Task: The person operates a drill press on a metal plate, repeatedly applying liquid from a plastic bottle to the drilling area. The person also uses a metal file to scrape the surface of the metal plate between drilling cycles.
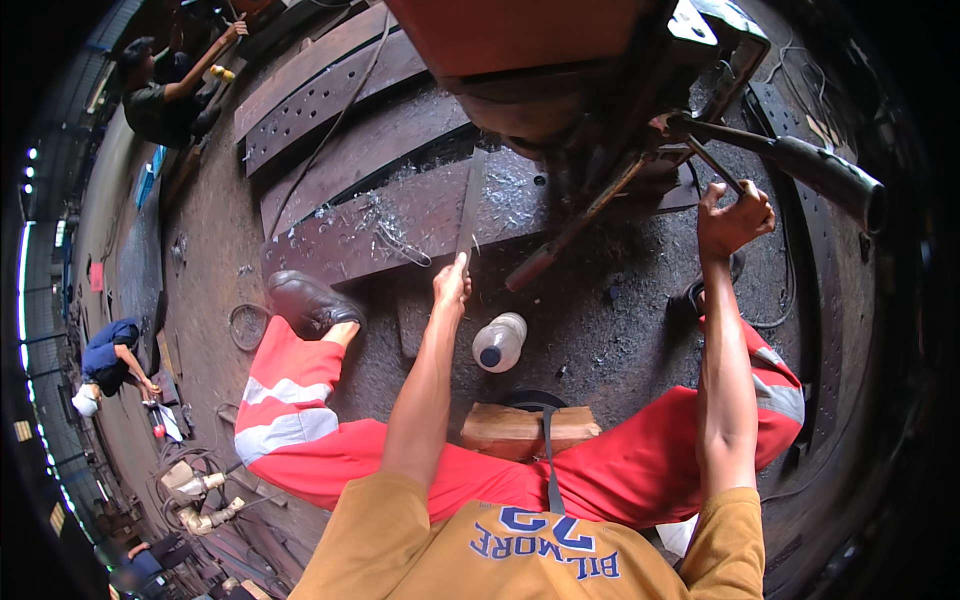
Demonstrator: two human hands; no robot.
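Observation:
My left hand (452,281) grips the near end of a long flat metal bar (470,205) that reaches forward onto a perforated steel plate (400,215) strewn with metal shavings. My right hand (733,218) is closed around a thin metal handle (715,165) of an orange drilling machine (590,70) standing on the plate. I sit on a wooden block (520,430), legs in red trousers spread to either side.
A plastic bottle (498,342) stands on the dirty floor between my legs. More drilled steel plates (330,90) lie beyond. A thick black lever (825,170) juts right from the machine. Other people work at the far left (165,95) and lower left (112,355).

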